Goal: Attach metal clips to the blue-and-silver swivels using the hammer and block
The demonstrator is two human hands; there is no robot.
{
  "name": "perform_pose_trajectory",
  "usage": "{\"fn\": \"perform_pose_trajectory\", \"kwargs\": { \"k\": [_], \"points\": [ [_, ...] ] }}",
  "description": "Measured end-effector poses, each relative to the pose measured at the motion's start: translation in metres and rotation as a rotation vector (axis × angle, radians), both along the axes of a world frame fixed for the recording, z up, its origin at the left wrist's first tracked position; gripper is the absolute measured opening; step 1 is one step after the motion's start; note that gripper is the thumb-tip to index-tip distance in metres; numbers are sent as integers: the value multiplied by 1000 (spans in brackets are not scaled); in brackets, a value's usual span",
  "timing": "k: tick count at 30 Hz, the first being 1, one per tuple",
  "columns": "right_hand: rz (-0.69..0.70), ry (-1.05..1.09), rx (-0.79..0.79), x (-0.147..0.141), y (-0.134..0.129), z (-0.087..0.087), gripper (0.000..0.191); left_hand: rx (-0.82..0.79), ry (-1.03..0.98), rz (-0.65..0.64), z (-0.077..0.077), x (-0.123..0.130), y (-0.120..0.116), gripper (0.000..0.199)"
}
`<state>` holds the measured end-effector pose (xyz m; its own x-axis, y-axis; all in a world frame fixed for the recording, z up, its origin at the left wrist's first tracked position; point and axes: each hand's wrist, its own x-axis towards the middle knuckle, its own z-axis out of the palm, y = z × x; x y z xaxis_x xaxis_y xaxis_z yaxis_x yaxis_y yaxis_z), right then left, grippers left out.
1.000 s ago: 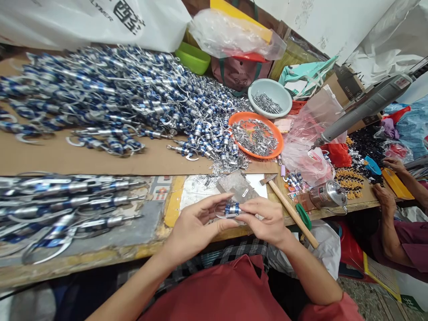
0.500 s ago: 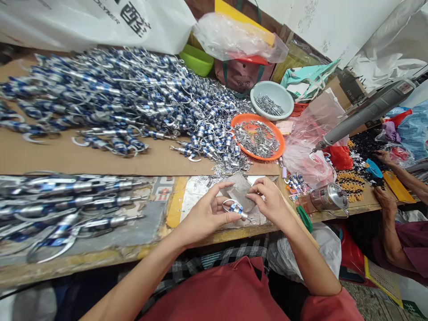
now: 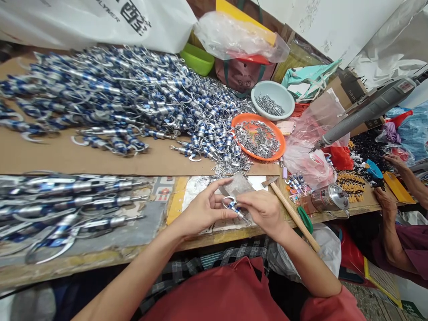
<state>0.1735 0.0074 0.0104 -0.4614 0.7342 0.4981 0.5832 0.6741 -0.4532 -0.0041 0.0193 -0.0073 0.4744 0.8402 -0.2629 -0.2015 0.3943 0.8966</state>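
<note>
My left hand (image 3: 202, 209) pinches a blue-and-silver metal keychain piece (image 3: 236, 207) between thumb and fingers; it has a curved ring at one end and a small eyelet at the other. The closed fingers of my right hand (image 3: 265, 211) grip the same piece from the right, and whether they also hold a smaller part is hidden. Just beyond both hands, a grey metal block (image 3: 241, 182) lies on the bench. A hammer (image 3: 289, 209) with a wooden handle rests beside my right hand, partly behind the forearm.
A large heap of similar keychain pieces (image 3: 133, 93) covers the cardboard. More lie in rows (image 3: 67, 200) at left. An orange tray (image 3: 282, 149) and a pale bowl (image 3: 290, 109) hold small metal parts. A hanging electric screwdriver (image 3: 364, 116), a steel cup (image 3: 329, 198) and a co-worker's hands (image 3: 384, 203) are at right.
My right hand has moved down and left from the metal block onto the keychain piece. The hammer at its right now shows more fully. My left hand keeps its hold.
</note>
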Motion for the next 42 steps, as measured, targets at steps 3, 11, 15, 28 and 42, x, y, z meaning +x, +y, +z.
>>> {"fn": "perform_pose_trajectory", "kwargs": {
  "k": [3, 11, 15, 28, 42],
  "points": [
    [-18, -32, 3, -3, 1, -11, 20, 21, 24, 1, 0, 0, 0, 87],
    [-64, -247, 124, -1, -15, -8, 27, 51, 25, 11, -2, 1, 1, 82],
    [-133, -353, 171, -8, -24, -5, 30, 44, 25, 11, -1, 1, -1, 80],
    [-190, -550, 94, -19, -35, 7, 29, 57, 49, 38, 0, 1, -1, 77],
    [-594, -327, -316, 96, -26, -23, 23, 10, 133, 26, 2, 1, 0, 87]
  ]
}}
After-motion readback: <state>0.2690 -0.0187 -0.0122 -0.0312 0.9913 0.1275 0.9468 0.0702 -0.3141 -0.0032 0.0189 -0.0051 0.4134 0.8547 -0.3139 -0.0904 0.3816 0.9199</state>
